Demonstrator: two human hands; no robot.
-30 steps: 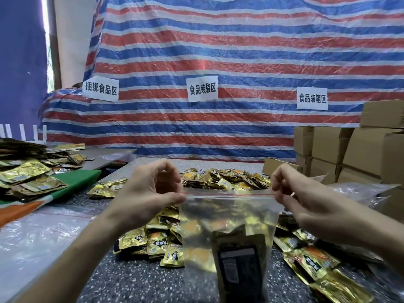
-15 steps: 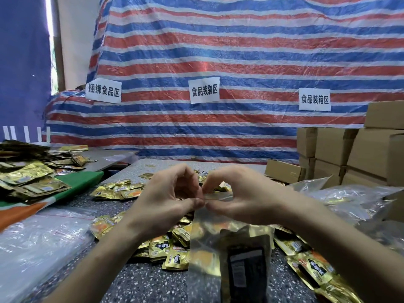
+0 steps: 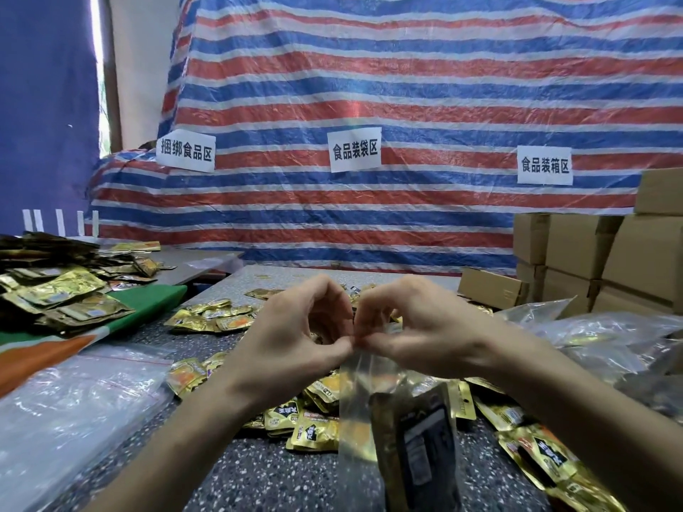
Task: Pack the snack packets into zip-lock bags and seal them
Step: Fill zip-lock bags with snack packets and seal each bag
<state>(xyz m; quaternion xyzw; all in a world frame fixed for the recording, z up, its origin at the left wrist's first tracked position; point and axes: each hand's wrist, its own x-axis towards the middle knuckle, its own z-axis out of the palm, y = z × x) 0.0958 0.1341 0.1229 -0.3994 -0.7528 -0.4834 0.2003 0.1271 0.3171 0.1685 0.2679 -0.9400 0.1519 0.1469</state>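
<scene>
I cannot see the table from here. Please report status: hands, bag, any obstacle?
Left hand and right hand both pinch zip-lock bag top, close together. Bag hangs upright, dark packet inside. Nothing blocks the hands.

1. the right hand (image 3: 417, 327), a second ago at the far end of the zip-lock bag (image 3: 354, 408), now meets the left hand (image 3: 295, 338), both pinching its top.
2. the bag's mouth looks narrower, though the right hand hides most of it.
</scene>
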